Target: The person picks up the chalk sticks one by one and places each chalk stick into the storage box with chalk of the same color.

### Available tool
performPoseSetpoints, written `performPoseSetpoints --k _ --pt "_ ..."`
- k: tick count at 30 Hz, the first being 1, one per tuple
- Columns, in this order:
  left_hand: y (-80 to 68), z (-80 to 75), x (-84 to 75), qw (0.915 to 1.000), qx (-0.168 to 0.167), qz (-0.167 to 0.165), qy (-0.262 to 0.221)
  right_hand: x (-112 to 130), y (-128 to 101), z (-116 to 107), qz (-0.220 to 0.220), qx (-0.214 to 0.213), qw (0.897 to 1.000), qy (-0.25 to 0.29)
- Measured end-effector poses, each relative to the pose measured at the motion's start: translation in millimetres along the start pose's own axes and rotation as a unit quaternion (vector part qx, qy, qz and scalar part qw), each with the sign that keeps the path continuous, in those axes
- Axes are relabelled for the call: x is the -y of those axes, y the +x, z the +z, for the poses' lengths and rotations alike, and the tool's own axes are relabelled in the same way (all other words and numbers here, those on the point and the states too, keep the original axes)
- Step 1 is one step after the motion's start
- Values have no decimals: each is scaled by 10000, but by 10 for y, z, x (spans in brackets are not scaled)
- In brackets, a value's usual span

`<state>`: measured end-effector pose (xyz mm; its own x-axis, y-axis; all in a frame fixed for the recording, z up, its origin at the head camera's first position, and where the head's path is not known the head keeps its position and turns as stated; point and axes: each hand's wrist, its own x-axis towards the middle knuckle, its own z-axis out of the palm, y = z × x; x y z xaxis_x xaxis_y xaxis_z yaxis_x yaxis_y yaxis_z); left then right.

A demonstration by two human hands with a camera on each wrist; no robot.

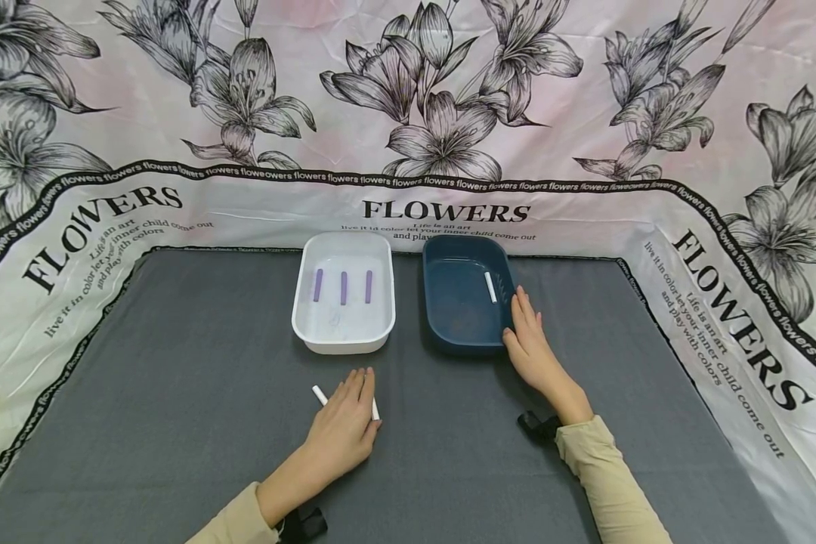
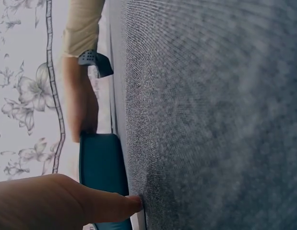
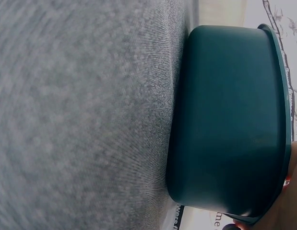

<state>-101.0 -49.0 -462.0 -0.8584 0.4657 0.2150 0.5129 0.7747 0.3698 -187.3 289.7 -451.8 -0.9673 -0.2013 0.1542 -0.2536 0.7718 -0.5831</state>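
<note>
My left hand (image 1: 342, 423) reaches down on the grey cloth in front of the white tub, fingers extended over white sticks. One white stick (image 1: 319, 395) pokes out on its left. Another white stick (image 1: 375, 410) shows between the forefinger and thumb; their other parts are hidden under the hand. In the left wrist view the thumb (image 2: 124, 205) is straight, its tip down at the cloth. My right hand (image 1: 532, 347) rests with straight fingers against the right rim of the dark blue tub (image 1: 462, 349). Inside that tub lies a white stick (image 1: 491, 287).
The white tub (image 1: 343, 347) stands left of the blue one and holds three purple sticks (image 1: 344, 289) side by side. A grey cloth (image 1: 177, 423) covers the work surface, bordered by a flower-printed sheet (image 1: 449, 136) at the back and sides.
</note>
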Motion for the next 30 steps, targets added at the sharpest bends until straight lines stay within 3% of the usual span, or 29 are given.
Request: performPoseSetpoints --k 13,22,30 --pt "33 -10 26 10000 6 17 44 -10 -5 -7 -17 6 10000 44" --pt "44 -3 35 9995 -165 54 -275 -10 -3 9 -9 -27 10000 -26" --pt "83 -2 0 9981 -109 -55 -597 -25 -1 16 -45 -54 10000 -7"
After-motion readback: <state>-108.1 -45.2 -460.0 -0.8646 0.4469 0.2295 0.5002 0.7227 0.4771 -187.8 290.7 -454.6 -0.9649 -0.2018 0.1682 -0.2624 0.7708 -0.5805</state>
